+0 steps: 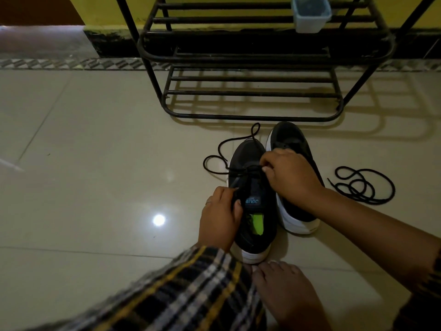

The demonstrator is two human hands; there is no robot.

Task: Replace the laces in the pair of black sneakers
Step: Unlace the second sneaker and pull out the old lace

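Note:
Two black sneakers with white soles stand side by side on the tiled floor. The left sneaker [250, 211] has a blue-lettered tongue and a green insole. A black lace [219, 163] is partly threaded through it, and its loose end curls over the floor to the left and past the toe. My left hand [220, 216] grips the sneaker's left collar by the tongue. My right hand [291, 175] pinches the lace at the eyelets. The right sneaker [296, 144] lies partly under that hand. A second black lace [362, 185] is coiled loose on the floor to the right.
A black metal shoe rack [253, 91] stands just beyond the sneakers, with a pale plastic container [310, 13] on an upper shelf. A bare foot [284, 292] rests on the floor in front of the left sneaker's heel. Behind the rack is a yellow wall.

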